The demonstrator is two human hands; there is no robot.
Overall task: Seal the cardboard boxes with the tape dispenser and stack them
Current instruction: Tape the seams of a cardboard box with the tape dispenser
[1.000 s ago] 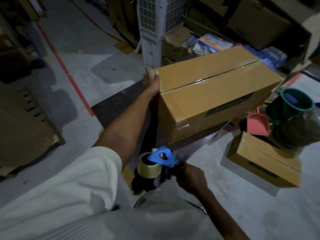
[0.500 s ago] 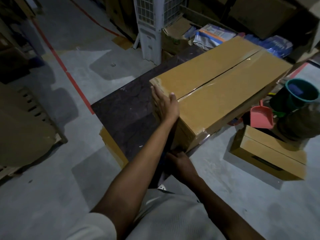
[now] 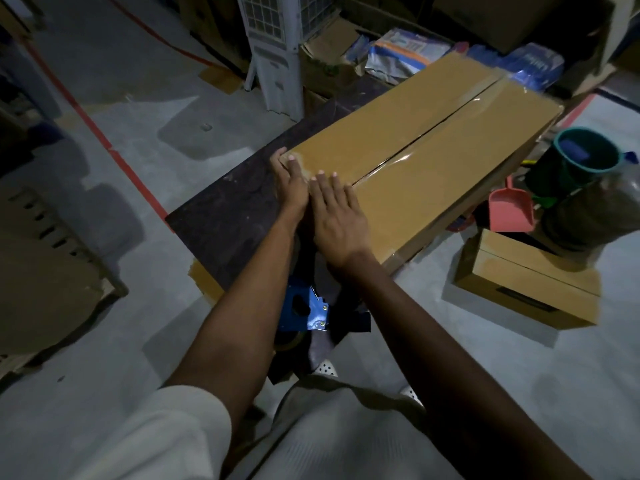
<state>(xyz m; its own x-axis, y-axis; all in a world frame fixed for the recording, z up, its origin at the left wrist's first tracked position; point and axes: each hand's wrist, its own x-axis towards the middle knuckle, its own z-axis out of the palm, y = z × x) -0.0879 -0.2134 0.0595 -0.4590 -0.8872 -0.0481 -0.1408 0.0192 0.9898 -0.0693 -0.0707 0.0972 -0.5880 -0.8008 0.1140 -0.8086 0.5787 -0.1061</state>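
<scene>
Cardboard box (image 3: 433,150) was pictured lying lengthwise on the dark counter (image 3: 221,209), a glossy strip of tape laid along its top seam. Both hands were set on its near end, with nothing held in either: the right hand (image 3: 337,213) was spread flat on the top, fingers straight, and the left hand (image 3: 292,183) was placed over the near left corner, thumb on top.

The step was judged to be the pressing-down of the tape end. For that to be done well, pressure would best be drawn from the seam outward and over the edge, so that the puckers visible along the strip were flattened and the tail was bonded to the end face. The box would also need to be steadied against sliding.

The blue tape dispenser (image 3: 304,311) was glimpsed low between the forearms and partly hidden by them — what it rested on could not be made out. The near end face of the box was hidden behind hands and wrists, so the tape's tail could not be checked. A smaller box (image 3: 526,289) was seen on the floor to the right — whether it was sealed was lost in the dim light.
</scene>
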